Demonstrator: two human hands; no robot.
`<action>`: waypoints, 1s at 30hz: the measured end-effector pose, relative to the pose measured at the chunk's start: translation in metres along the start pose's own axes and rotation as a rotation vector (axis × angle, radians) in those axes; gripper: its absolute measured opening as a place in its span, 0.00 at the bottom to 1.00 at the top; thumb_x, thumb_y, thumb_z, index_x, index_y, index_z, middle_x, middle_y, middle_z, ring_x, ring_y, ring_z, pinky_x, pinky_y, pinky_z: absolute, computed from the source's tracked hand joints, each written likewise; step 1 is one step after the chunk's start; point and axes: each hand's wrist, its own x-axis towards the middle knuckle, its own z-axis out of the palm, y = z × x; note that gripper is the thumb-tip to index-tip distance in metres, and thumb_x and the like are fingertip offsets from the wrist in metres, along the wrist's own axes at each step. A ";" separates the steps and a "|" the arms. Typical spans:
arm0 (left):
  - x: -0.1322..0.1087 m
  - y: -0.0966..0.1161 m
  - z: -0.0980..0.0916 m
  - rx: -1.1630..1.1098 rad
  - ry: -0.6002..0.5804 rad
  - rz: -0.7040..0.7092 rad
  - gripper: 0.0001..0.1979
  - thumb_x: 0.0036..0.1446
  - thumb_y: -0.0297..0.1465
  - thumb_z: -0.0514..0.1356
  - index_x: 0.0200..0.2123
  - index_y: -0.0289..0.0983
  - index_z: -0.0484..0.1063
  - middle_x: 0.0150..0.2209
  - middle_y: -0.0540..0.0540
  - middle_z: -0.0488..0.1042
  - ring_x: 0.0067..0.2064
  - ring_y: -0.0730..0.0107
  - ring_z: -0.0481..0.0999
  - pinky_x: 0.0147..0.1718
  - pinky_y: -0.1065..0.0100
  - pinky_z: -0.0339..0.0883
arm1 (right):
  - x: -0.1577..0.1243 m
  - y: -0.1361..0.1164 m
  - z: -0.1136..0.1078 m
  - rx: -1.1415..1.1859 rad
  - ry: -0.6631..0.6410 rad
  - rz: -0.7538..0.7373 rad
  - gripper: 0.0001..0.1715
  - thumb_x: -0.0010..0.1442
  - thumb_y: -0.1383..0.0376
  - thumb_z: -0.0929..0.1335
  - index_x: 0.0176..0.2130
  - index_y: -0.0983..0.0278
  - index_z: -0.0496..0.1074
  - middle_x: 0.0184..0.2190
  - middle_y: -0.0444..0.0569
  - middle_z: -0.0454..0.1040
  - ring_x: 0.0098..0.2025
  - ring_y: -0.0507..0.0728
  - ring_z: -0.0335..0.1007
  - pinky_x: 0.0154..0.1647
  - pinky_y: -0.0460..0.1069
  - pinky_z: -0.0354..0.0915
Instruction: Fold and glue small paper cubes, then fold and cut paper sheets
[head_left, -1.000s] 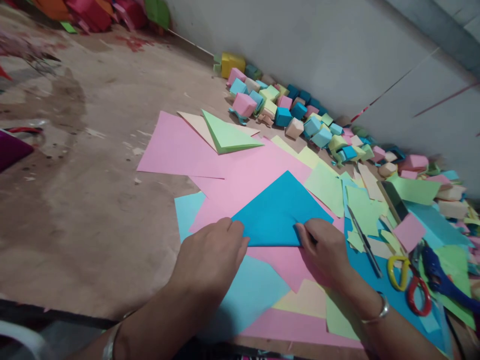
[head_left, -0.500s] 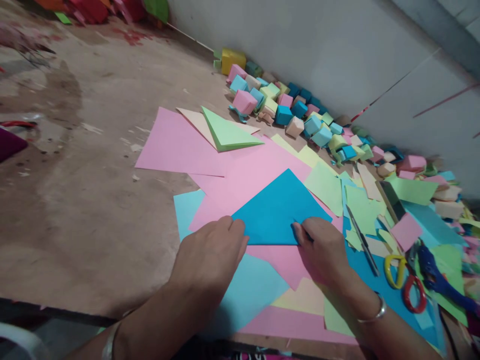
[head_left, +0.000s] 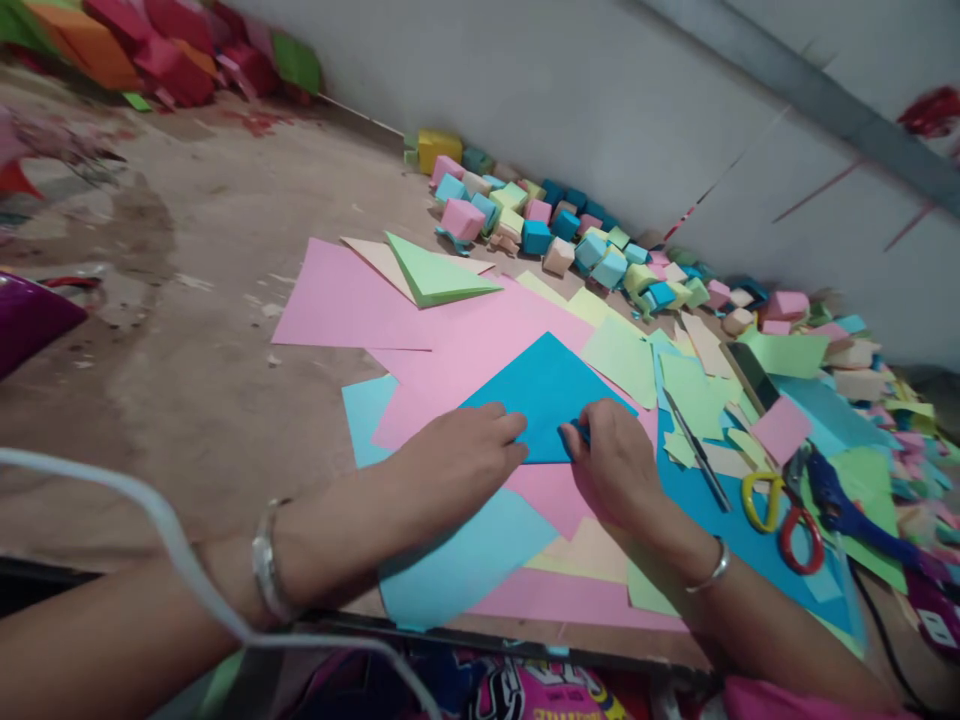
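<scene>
A blue paper folded into a triangle [head_left: 547, 385] lies on pink sheets [head_left: 480, 340] on the worn table. My left hand [head_left: 457, 465] rests flat on its lower left edge, fingers stretched out and pressing down. My right hand [head_left: 611, 465] has its fingers curled in a pinch on the lower edge of the blue triangle, near its middle. Both wrists wear metal bangles.
A folded green triangle [head_left: 435, 275] lies behind on a cream sheet. Several small folded paper cubes [head_left: 540, 235] line the wall. Loose sheets, scissors with yellow and red handles [head_left: 780, 510], blue scissors [head_left: 847, 505] and a pen [head_left: 697, 450] lie at right. A white cable [head_left: 172, 540] crosses near left.
Both hands have slid toward each other along the triangle's lower edge. The camera has pulled back and shifted, bringing more of my left forearm and the cable into view.
</scene>
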 end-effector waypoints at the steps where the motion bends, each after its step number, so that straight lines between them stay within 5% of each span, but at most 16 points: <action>1: 0.006 -0.003 -0.003 -0.001 -0.021 0.016 0.09 0.64 0.23 0.54 0.39 0.36 0.74 0.39 0.45 0.72 0.40 0.65 0.69 0.36 0.64 0.60 | 0.000 0.000 0.000 -0.002 0.000 0.001 0.10 0.68 0.61 0.62 0.34 0.61 0.61 0.28 0.48 0.63 0.30 0.58 0.54 0.30 0.51 0.45; 4: 0.024 -0.011 -0.005 0.029 -0.022 0.000 0.10 0.66 0.30 0.53 0.36 0.36 0.74 0.36 0.45 0.71 0.35 0.66 0.69 0.31 0.65 0.57 | 0.001 0.000 0.002 -0.019 0.004 0.010 0.10 0.67 0.61 0.62 0.34 0.62 0.61 0.29 0.49 0.64 0.31 0.58 0.56 0.30 0.52 0.45; 10: 0.030 -0.017 0.014 0.190 0.106 -0.090 0.24 0.66 0.44 0.54 0.60 0.39 0.64 0.44 0.41 0.70 0.42 0.60 0.69 0.35 0.64 0.57 | 0.002 0.001 0.004 -0.007 -0.003 0.039 0.09 0.67 0.62 0.63 0.34 0.63 0.63 0.30 0.49 0.65 0.33 0.58 0.57 0.31 0.51 0.47; 15: 0.022 -0.016 0.016 0.301 0.201 -0.081 0.22 0.68 0.42 0.51 0.62 0.44 0.63 0.49 0.39 0.67 0.49 0.55 0.65 0.43 0.59 0.54 | 0.003 0.001 -0.001 -0.004 0.014 -0.015 0.09 0.68 0.64 0.62 0.35 0.64 0.67 0.32 0.50 0.67 0.34 0.57 0.57 0.31 0.52 0.47; 21: 0.022 -0.015 0.015 0.284 0.221 -0.075 0.22 0.68 0.42 0.51 0.62 0.45 0.63 0.53 0.39 0.66 0.51 0.53 0.63 0.44 0.58 0.53 | -0.015 -0.032 -0.023 -0.165 0.049 -0.256 0.12 0.70 0.65 0.61 0.37 0.60 0.72 0.29 0.49 0.67 0.33 0.58 0.54 0.33 0.54 0.44; 30: 0.022 -0.016 0.015 0.299 0.200 -0.075 0.22 0.68 0.41 0.50 0.62 0.44 0.64 0.52 0.39 0.67 0.51 0.52 0.63 0.43 0.58 0.51 | -0.046 -0.014 -0.046 -0.351 -0.086 -0.164 0.13 0.66 0.73 0.62 0.48 0.68 0.72 0.31 0.54 0.69 0.36 0.61 0.55 0.35 0.56 0.45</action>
